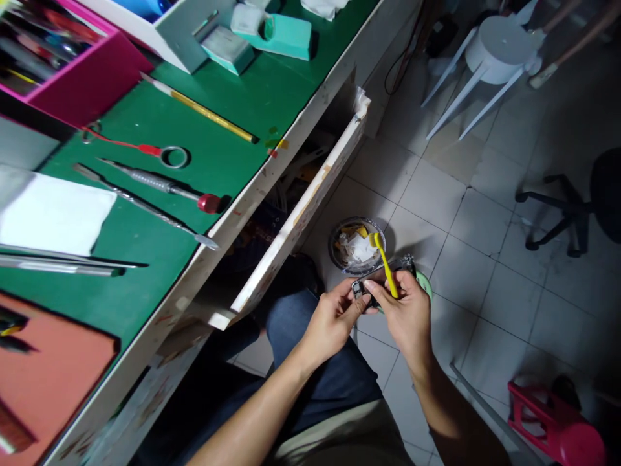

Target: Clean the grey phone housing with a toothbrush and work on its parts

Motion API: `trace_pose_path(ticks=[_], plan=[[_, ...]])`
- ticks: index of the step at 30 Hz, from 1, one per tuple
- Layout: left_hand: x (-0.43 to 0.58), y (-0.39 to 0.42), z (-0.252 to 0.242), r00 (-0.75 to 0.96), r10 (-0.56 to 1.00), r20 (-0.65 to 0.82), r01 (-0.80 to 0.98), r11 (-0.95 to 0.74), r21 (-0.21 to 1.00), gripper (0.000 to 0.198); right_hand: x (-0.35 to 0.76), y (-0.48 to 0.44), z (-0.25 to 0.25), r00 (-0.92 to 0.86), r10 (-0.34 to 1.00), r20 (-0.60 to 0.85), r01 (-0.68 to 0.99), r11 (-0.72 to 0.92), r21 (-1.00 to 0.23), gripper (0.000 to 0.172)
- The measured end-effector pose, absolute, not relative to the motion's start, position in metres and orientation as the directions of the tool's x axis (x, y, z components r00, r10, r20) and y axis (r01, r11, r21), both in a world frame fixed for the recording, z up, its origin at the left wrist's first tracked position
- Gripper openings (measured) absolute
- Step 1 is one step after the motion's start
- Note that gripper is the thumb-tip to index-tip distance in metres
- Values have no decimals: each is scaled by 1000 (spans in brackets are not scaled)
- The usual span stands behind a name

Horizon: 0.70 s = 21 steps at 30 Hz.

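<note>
Two hands [332,318] [410,314] partly hide some device [359,288], apparently.

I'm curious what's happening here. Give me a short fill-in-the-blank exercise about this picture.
1. The right hand holds a toothbrush whose colour is ____.
2. The bin of scraps stands on the tiled ____.
3. Below the green benchtop is a pulled-out ____.

Missing words: yellow; floor; drawer.
</note>
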State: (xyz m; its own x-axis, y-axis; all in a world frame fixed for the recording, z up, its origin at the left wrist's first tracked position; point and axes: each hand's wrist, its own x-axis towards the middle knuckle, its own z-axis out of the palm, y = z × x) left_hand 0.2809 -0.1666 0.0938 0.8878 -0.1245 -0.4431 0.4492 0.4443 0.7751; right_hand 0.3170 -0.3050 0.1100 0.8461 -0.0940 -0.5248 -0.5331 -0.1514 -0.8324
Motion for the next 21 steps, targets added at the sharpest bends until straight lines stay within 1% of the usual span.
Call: trace_pose_path(ticks=[2,4,7,11,13,15,16,17,18,21], plan=[[281,-167,94,885,-128,-448,454,452,768,42,319,-306,111,853,-81,-516,-522,-146,-840,51],[282,-166,93,880,-128,-458,461,467,755,44,320,-308,114,884,-88,-458,-467,-162,-869,48],[283,-164,92,866,-116,-486,475,491,730,45,321,-318,123,923,-133,-361,-384,-245,-890,46],[283,-159,89,851,-97,-517,485,525,700,44,330,-339,137,921,-219,-322,-387,-411,-826,47],[281,-155,87,847,-94,-524,486,537,689,44,343,-350,136,921,-291,-258,-375,-492,-785,47],[279,-152,85,844,-96,-528,489,544,682,43,361,-360,127,919,-338,-205,-365,-525,-769,46],[278,-150,85,843,-97,-529,490,544,681,44,372,-363,118,920,-333,-206,-361,-515,-777,46],[276,-149,85,842,-97,-530,491,543,681,44,382,-365,108,925,-296,-238,-360,-478,-801,46],[275,-147,86,842,-98,-530,492,541,682,44,391,-366,97,929,-219,-298,-365,-422,-830,48],[272,-143,90,842,-100,-531,496,530,688,43,414,-361,65,919,-81,-387,-388,-367,-845,53]])
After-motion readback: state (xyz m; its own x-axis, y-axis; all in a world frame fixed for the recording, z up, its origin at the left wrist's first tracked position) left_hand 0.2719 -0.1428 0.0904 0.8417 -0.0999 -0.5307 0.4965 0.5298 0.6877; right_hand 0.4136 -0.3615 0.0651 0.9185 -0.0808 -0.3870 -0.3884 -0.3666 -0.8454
